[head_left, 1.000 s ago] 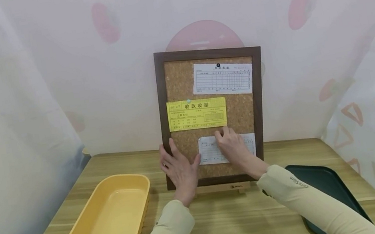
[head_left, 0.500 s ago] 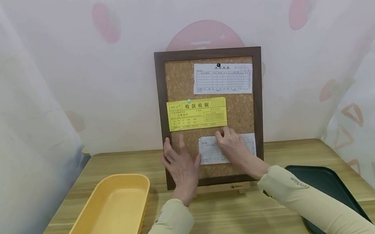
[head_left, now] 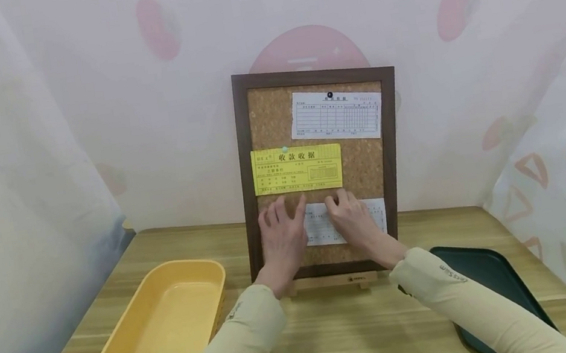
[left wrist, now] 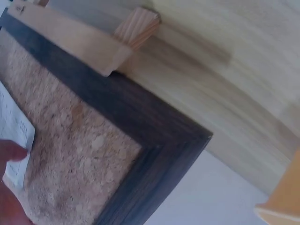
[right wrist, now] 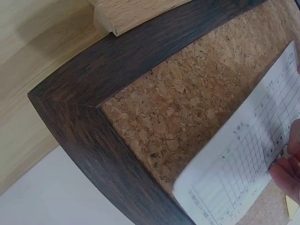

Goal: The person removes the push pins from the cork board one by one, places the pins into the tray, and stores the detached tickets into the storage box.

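A cork board (head_left: 270,117) in a dark brown frame stands upright. At its lower part lies a white receipt slip (head_left: 320,232). My right hand (head_left: 353,219) bends its fingers at the slip's upper edge. In the right wrist view its fingertips (right wrist: 284,174) come together over the slip's printed heading; whatever they pinch is hidden. My left hand (head_left: 282,239) has its fingers spread over the lower left cork, and its thumb (left wrist: 15,152) touches the slip's left edge. Above are a yellow receipt cover (head_left: 297,169) with a pale pin and another white slip (head_left: 336,115) with a black pin.
On the wooden table (head_left: 335,339), a yellow plastic tray (head_left: 214,267) sits at the left and a dark green tray (head_left: 494,267) at the right, partly under the right sleeve. A light wooden ledge (head_left: 331,281) supports the board. A patterned white curtain hangs behind.
My left hand has shifted right, off the frame's left edge and onto the cork beside the lower slip. The right hand keeps its place at the slip's upper edge.
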`<state>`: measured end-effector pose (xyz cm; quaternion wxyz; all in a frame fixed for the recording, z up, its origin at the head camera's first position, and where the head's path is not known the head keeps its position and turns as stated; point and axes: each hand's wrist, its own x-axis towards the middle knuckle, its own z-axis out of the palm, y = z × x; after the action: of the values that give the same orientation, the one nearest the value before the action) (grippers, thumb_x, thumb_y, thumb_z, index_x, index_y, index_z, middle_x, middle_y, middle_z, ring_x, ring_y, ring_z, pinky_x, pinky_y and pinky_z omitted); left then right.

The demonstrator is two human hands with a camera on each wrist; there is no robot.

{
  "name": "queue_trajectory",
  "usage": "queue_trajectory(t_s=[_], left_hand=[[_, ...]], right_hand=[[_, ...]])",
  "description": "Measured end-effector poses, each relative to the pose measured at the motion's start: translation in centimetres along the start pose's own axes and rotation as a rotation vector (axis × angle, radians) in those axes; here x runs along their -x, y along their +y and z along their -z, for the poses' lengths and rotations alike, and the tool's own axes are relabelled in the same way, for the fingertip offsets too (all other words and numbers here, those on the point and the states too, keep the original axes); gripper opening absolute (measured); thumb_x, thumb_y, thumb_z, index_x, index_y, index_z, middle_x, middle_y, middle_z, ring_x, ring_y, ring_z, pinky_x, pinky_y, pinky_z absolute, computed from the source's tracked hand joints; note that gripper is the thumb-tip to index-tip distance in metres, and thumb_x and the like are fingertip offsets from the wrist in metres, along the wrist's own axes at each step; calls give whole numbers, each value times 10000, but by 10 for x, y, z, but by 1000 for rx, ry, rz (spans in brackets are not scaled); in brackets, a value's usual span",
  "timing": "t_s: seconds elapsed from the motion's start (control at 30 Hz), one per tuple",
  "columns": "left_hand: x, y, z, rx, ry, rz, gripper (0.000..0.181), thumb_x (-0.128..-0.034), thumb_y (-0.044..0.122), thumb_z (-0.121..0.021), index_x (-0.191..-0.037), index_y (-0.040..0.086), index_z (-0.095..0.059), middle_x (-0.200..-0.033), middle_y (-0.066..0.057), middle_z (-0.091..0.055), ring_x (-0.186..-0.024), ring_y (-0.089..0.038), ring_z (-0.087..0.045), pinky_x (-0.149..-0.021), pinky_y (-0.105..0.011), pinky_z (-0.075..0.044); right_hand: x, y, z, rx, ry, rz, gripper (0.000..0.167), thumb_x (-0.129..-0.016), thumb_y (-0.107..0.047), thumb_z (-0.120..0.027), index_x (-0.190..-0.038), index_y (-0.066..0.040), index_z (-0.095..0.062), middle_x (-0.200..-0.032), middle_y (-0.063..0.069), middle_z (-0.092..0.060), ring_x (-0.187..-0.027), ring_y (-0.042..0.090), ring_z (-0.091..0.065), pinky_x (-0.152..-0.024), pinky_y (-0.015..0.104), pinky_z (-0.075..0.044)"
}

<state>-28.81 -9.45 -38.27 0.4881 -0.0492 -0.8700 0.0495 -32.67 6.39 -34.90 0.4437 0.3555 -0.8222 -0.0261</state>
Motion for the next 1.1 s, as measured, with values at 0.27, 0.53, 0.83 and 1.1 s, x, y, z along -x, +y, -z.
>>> queue_trajectory(t_s=[0.27,0.53,0.83,1.1], left_hand=[[-8,0,1,119,-103,-18,508,-739,308,-794,-1195,204,-594,-1175,-164,-466,-1035,-300,-484,-870,-452,-405],[-12,1,0,167,-109,-28,472,-748,292,-798,-1163,177,-604,-1149,-140,-473,-1027,-294,-484,-884,-441,-391],[-16,3,-1,203,-121,-68,341,-843,171,-686,-1177,178,-618,-1117,-120,-469,-987,-279,-464,-866,-437,-376],[-18,6,0,169,-105,-70,150,-857,127,-645,-1001,100,-613,-1025,-110,-497,-914,-265,-485,-829,-414,-408]], right_hand=[[4,2,-2,-42,71,23,135,-783,-41,-730,-849,27,-635,-783,176,-599,-611,236,-603,-499,291,-521],[7,5,-5,-63,92,-3,177,-741,-47,-759,-861,18,-646,-790,150,-588,-631,215,-600,-510,280,-522],[12,7,-6,-112,111,-11,192,-725,-37,-773,-856,7,-640,-807,145,-584,-626,204,-584,-495,270,-507],[14,9,-8,-121,167,3,199,-703,-16,-770,-835,2,-622,-806,141,-585,-621,202,-582,-486,262,-498]])
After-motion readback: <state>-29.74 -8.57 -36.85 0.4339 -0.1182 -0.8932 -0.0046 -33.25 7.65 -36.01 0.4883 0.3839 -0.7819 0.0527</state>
